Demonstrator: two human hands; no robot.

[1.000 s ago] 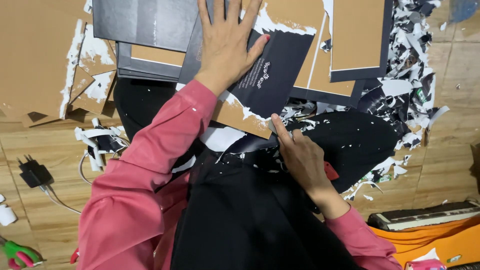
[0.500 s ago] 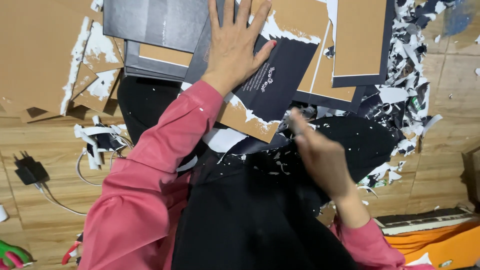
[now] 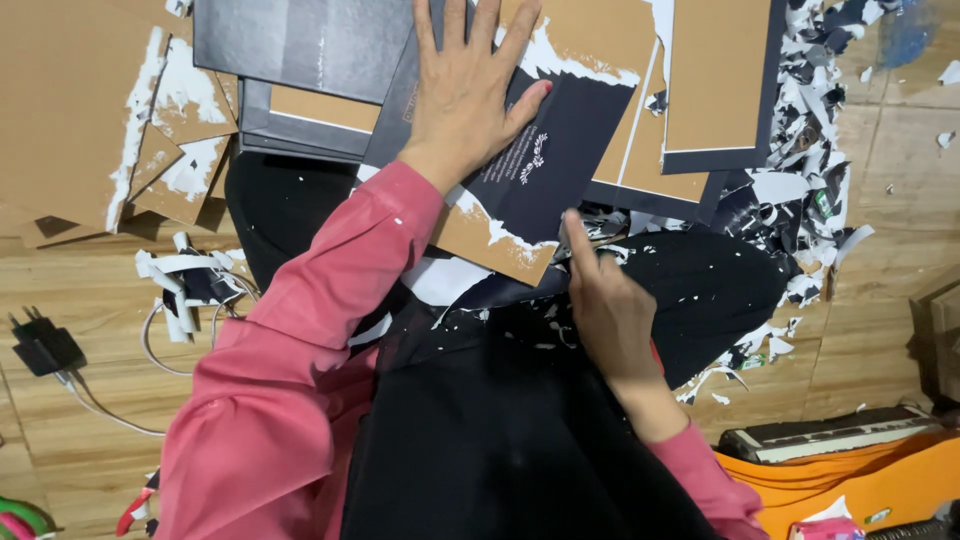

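My left hand lies flat, fingers spread, on a brown cardboard panel partly covered with dark navy paper that bears a small white emblem. My right hand sits at the panel's near edge, thumb raised against the torn edge of the navy paper; whether it pinches a strip is unclear. Both arms wear pink sleeves over a black lap flecked with white scraps.
More brown-and-navy panels and a dark grey board lie beyond. Torn brown cardboard lies left, a heap of paper scraps right. A black charger with cable sits left; an orange box at lower right.
My right hand has moved up from the lap to the near edge of the panel. My left hand stays flat on it.
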